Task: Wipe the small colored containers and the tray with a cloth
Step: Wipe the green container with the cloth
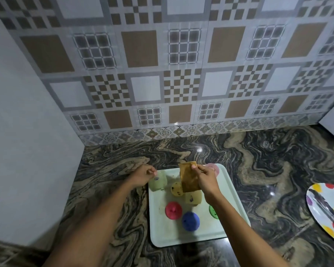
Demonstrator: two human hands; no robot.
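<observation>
The small colored containers (173, 210) sit on the tray (181, 239) on the worktop. The right hand (207, 180) pinches the cloth (188, 178) above the tray's middle. The left hand (143, 175) holds the pale green container (159, 184) at the tray's far left corner. Dark specks show on the yellow container (176, 188), so I think most wiping is left.

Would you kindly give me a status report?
Right hand holds brown-yellow cloth above white tray. Left hand at pale green container, grip unclear. Nothing blocking.
</observation>
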